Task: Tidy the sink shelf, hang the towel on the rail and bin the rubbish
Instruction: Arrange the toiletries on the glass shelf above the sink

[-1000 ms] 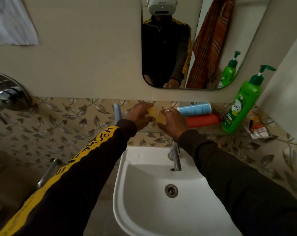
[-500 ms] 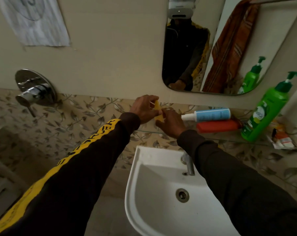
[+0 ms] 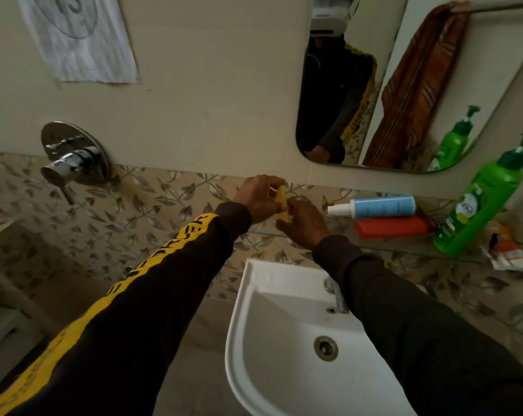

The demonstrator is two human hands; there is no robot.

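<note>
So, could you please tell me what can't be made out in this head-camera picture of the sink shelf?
- Yellow item: mostly covered by the left hand and right hand; what it is is unclear.
- Tap: partly behind the right sleeve.
- Crumpled packets: too small and dim, print unreadable.
- Paper on the wall: cut off by the top edge.
- Bin: not in view.

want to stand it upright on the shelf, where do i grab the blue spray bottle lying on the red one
Take the blue spray bottle round the middle of its barrel, coming from above and in front. It lies on its side on the red bottle, white nozzle pointing left, wall right behind, so a grip across the round barrel looks clearest.
</note>
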